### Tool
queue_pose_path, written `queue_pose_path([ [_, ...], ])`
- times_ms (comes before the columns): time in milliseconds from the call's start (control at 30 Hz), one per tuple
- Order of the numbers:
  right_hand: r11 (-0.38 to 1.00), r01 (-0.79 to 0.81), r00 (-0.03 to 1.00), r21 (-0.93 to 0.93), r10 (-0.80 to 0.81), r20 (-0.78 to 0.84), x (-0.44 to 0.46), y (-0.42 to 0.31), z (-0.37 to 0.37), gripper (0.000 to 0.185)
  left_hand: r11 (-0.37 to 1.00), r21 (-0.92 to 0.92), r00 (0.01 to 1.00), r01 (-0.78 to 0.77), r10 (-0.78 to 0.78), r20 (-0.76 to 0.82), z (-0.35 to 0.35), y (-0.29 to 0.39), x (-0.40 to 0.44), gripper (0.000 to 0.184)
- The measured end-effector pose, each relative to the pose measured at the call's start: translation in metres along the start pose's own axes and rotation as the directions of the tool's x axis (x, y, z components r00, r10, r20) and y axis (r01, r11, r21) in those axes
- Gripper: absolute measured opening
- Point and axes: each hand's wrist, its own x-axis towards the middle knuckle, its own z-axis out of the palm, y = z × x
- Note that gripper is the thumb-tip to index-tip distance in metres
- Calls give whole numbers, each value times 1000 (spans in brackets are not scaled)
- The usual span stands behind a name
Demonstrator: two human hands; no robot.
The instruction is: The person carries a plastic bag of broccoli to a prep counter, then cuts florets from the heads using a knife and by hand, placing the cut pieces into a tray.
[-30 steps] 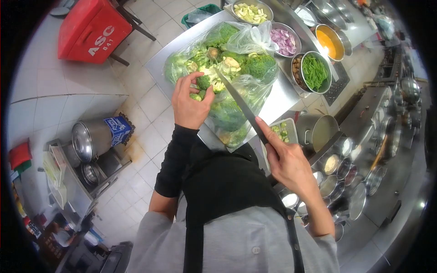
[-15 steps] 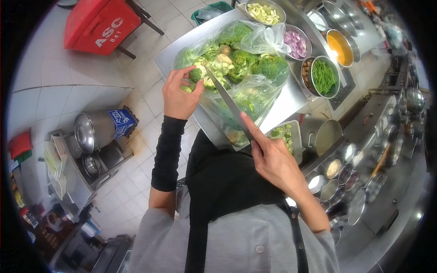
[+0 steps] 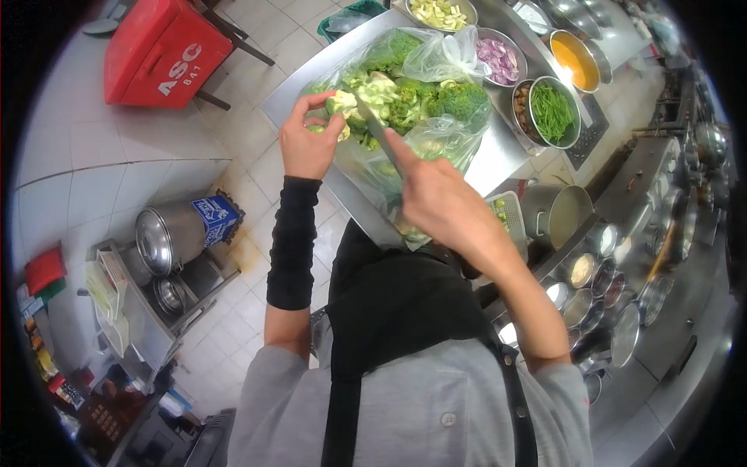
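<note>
My left hand [image 3: 310, 140] pinches a broccoli piece [image 3: 342, 103] between thumb and forefinger, at the left side of a clear plastic bag [image 3: 443, 56] of broccoli. My right hand [image 3: 440, 198] is wrapped round the handle of a large knife [image 3: 379, 132], its forefinger stretched along the blade. The knife's tip reaches the broccoli just right of my left fingertips. Cut broccoli [image 3: 377, 89] and green heads [image 3: 455, 100] lie on the opened bag, which rests on a steel table [image 3: 502, 159]. The knife handle is hidden inside my right hand.
Bowls of chopped pale vegetable [image 3: 440, 14], purple onion [image 3: 498, 62], green beans [image 3: 552, 111] and orange liquid [image 3: 574, 61] stand beyond the bag. A white basket [image 3: 512, 218] and a large pot [image 3: 566, 212] are at the right. A red box [image 3: 167, 58] stands far left.
My right hand has moved up and forward with the knife, nearer the broccoli. My left hand has shifted slightly up, still pinching a piece. The view has swung a little.
</note>
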Motion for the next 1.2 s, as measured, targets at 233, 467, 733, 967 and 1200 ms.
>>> queue_pose_path([
  [233,980,-201,906,3,187,-379,-71,18,-65,71,608,-701,921,373,-154,357,-26,-13,0,52],
  [467,909,-297,648,291,416,-638,-158,48,-87,74,642,-441,564,627,16,825,33,92,-82,56],
  [733,951,-275,569,139,278,-774,-223,67,-101,71,713,389,-47,583,-448,893,266,-5,-207,41],
  [967,941,-334,607,51,257,-752,-260,71,-80,70,482,337,-22,809,-548,836,384,-122,-290,65],
  [1200,897,-396,603,197,416,-680,-278,85,-62,64,926,365,58,-93,-361,931,320,-38,-278,87],
])
